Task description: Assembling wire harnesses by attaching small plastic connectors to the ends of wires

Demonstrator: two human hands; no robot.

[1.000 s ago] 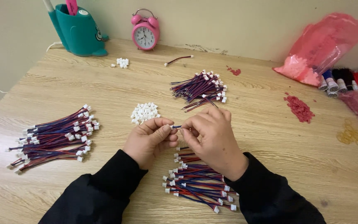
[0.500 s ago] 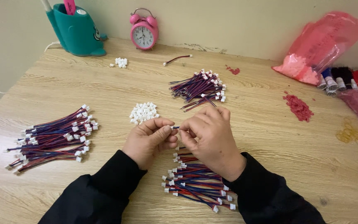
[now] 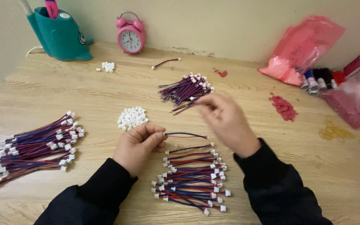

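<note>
One wire lead (image 3: pixel 187 135) pinched in left hand (image 3: pixel 138 146); right hand (image 3: pixel 226 118), fingers blurred, grip indeterminate, may scatter wire bundle (image 3: pixel 186 89).

Two hands in dark sleeves. The left hand (image 3: pixel 140 141) rests low, knuckles up, fingers curled and thumb pinched against the fingertips. The right hand (image 3: pixel 226 121) is raised farther forward, slightly blurred, back upward, fingers bunched and pointing left.
</note>
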